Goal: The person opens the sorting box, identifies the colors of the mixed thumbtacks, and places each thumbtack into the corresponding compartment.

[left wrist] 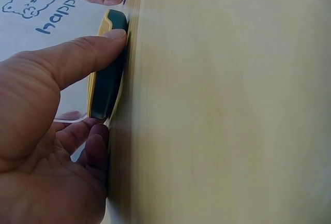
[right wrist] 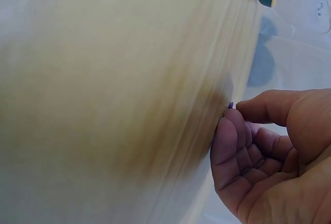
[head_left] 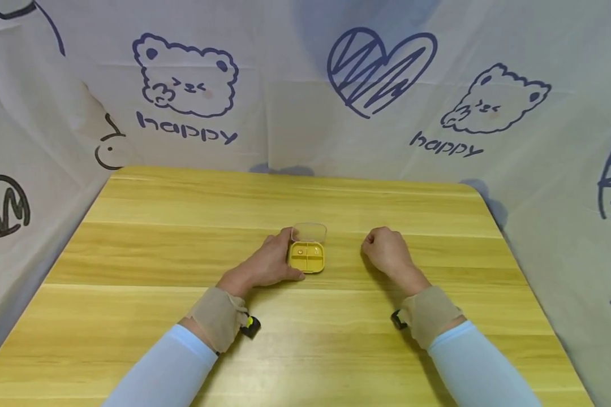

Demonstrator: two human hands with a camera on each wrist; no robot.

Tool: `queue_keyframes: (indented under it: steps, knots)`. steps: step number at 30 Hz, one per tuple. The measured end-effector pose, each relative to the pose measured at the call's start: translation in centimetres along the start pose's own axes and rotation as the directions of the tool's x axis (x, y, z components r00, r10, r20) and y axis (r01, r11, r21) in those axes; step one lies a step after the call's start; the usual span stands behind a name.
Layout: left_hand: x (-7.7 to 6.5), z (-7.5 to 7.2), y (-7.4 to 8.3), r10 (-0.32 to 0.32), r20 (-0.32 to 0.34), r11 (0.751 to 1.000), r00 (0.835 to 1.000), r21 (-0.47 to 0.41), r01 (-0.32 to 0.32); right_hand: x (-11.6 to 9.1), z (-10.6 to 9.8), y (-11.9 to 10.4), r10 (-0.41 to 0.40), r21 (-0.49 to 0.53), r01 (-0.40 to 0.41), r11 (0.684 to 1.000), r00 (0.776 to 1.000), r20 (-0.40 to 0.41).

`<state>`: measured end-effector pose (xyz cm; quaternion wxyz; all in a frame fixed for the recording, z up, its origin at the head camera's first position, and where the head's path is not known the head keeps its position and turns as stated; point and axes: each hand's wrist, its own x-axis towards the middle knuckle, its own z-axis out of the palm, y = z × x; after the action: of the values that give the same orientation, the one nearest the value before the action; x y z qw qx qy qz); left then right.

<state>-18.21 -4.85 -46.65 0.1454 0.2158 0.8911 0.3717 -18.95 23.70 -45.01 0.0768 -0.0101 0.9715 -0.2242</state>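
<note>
Watching mid-frame, I see the left hand grip the yellow box; right of centre, the right hand pinches a purplish speck, too small to identify.

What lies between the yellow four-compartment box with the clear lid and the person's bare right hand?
In the head view, only bare yellow wood-grain tabletop shows between the yellow box and the right hand.
</note>
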Motion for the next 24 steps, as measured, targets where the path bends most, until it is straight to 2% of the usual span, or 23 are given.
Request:
queue_keyframes:
  steps: [17, 24]
  knots:
    - [-0.08, 0.11, -0.07, -0.013, -0.007, 1.0, 1.0, -0.007, 0.013, -0.13, 0.01, -0.03, 0.01, 0.024, -0.011, 1.0, 1.0, 0.015]
    - [-0.03, 0.06, -0.11, -0.011, -0.002, 1.0, 1.0, -0.007, 0.011, -0.22, -0.18, -0.06, 0.024, 0.036, -0.024, 0.999, 1.0, -0.01]
